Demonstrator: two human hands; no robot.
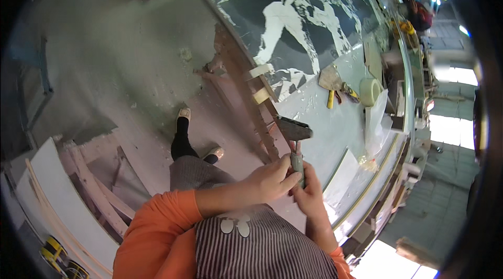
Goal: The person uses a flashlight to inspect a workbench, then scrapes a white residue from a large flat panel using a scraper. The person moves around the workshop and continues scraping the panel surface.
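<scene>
A long grey surface (pixel 325 127) runs through the workshop before us, and just above its brown near edge we hold a scraper (pixel 295 131), its broad dark blade pointing away from our body. The fingers of our left hand (pixel 272 176) are closed round the grey-green handle, and those of our right hand (pixel 310 192) are curled about its lower part; we judge that the double hold steadies it. Beyond the blade, a black-and-white marbled sheet (pixel 283 24) lies along the same edge. Toward the opposite edge, a trowel (pixel 330 77), a tape roll (pixel 371 92) and a crumpled plastic bag (pixel 375 132) sit together, probably to stay within reach. Our fingers hide much of the handle, so we cannot tell exactly how they overlap. The picture's top cuts off the marbled sheet, and a distant person (pixel 422 15) is too blurred to make out.
</scene>
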